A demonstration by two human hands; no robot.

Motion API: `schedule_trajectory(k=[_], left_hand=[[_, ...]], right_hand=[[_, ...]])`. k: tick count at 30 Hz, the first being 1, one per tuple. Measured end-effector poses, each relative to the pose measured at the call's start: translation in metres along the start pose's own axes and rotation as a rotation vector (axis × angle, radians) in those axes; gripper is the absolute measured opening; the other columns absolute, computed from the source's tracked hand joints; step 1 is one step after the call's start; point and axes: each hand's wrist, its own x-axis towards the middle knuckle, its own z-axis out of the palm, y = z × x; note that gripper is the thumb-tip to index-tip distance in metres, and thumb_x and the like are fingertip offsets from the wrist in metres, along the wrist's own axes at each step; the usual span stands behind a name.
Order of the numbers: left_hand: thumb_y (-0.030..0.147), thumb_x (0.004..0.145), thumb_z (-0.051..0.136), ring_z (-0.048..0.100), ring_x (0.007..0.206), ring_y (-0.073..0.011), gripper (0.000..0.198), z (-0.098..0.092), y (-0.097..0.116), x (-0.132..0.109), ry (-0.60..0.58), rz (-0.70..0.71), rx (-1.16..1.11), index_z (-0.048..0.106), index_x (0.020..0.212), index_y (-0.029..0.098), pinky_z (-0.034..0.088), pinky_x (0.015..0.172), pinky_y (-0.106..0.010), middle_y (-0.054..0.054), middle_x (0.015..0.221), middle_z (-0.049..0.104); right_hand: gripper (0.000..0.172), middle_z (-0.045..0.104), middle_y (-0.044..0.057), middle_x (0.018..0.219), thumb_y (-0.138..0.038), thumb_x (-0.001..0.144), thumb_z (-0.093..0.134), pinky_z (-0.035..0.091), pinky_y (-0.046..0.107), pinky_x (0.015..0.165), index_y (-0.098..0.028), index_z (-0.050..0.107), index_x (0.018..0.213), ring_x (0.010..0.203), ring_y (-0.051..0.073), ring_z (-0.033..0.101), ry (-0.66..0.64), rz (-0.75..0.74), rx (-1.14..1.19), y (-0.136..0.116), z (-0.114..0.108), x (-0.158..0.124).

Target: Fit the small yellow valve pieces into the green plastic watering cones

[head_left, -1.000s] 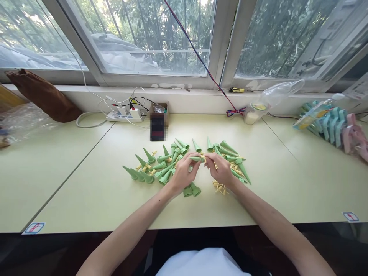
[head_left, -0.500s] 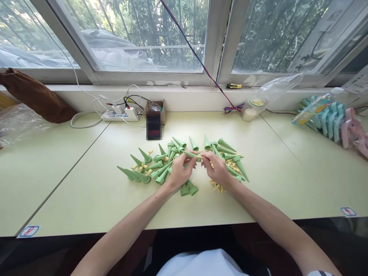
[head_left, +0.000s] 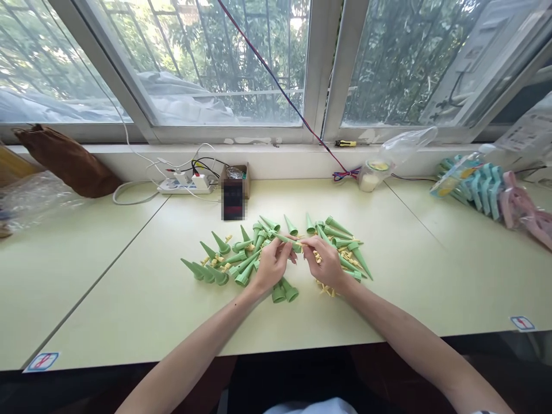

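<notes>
My left hand (head_left: 272, 263) is closed around a green plastic spike (head_left: 283, 238), its pointed end aimed to the left and its wide end toward my right hand. My right hand (head_left: 325, 263) pinches a small yellow plastic piece (head_left: 301, 245) at the wide end of that spike. Whether the piece sits inside the spike cannot be made out. More green spikes (head_left: 244, 275) lie and stand on both sides of my hands. Small yellow pieces (head_left: 326, 289) lie in a heap by my right wrist, and others are scattered among the spikes.
Along the back of the table (head_left: 142, 299) are a power strip (head_left: 185, 187), a small cardboard box (head_left: 247, 187), a blurred dark object (head_left: 233, 201) and a jar (head_left: 370, 180). Turquoise plastic parts (head_left: 487, 187) and pink ones (head_left: 520, 201) lie at the right. A brown bag (head_left: 71, 164) lies far left.
The view has tilted up a little, so the table sits lower in the picture. Both hands keep hold of the spike and the yellow piece, with only slight finger movement.
</notes>
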Motion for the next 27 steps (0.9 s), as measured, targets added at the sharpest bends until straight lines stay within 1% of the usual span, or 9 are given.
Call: schedule_trajectory(k=[3, 9, 15, 21, 27], left_hand=[[0.040, 0.100, 0.051, 0.065, 0.059, -0.0122, 0.029, -0.0003, -0.0004, 0.0000, 0.006, -0.005, -0.001, 0.062, 0.108, 0.015, 0.057, 0.063, -0.027, -0.004, 0.081, 0.069], [0.039, 0.099, 0.052, 0.064, 0.060, -0.0111, 0.027, 0.0000, 0.0006, -0.0014, 0.018, 0.005, -0.024, 0.061, 0.106, 0.015, 0.056, 0.061, -0.027, -0.006, 0.092, 0.070], [0.037, 0.100, 0.052, 0.064, 0.059, -0.0122, 0.025, -0.0006, 0.0040, -0.0027, 0.023, 0.001, -0.017, 0.062, 0.106, 0.015, 0.056, 0.059, -0.027, -0.004, 0.079, 0.068], [0.037, 0.099, 0.052, 0.064, 0.058, -0.0120, 0.025, -0.0008, 0.0081, -0.0044, 0.024, 0.001, 0.007, 0.062, 0.104, 0.015, 0.055, 0.058, -0.027, -0.005, 0.082, 0.068], [0.035, 0.099, 0.052, 0.062, 0.057, -0.0118, 0.023, -0.0032, 0.0030, -0.0033, 0.019, 0.038, 0.059, 0.062, 0.105, 0.015, 0.054, 0.057, -0.026, -0.001, 0.073, 0.064]], right_hand=[[0.018, 0.062, 0.004, 0.084, -0.013, 0.099, 0.048, 0.053, 0.027, 0.063, -0.021, 0.059, 0.109, 0.070, 0.014, 0.061, -0.008, 0.017, 0.014, 0.0001, 0.0013, -0.0004], [0.018, 0.062, 0.004, 0.084, -0.012, 0.099, 0.047, 0.052, 0.027, 0.063, -0.021, 0.059, 0.109, 0.073, 0.015, 0.062, -0.023, 0.032, 0.015, -0.0006, 0.0006, 0.0002], [0.020, 0.062, 0.004, 0.082, -0.011, 0.098, 0.047, 0.051, 0.027, 0.063, -0.021, 0.059, 0.110, 0.072, 0.016, 0.061, -0.033, 0.039, 0.017, -0.0023, 0.0005, -0.0003], [0.019, 0.059, 0.002, 0.078, -0.011, 0.098, 0.046, 0.049, 0.027, 0.062, -0.022, 0.060, 0.107, 0.069, 0.015, 0.058, -0.034, 0.052, 0.017, -0.0036, 0.0011, -0.0008], [0.017, 0.058, 0.002, 0.077, -0.014, 0.100, 0.045, 0.047, 0.025, 0.061, -0.021, 0.060, 0.104, 0.066, 0.014, 0.056, -0.067, 0.092, 0.044, -0.0030, -0.0001, 0.0026]])
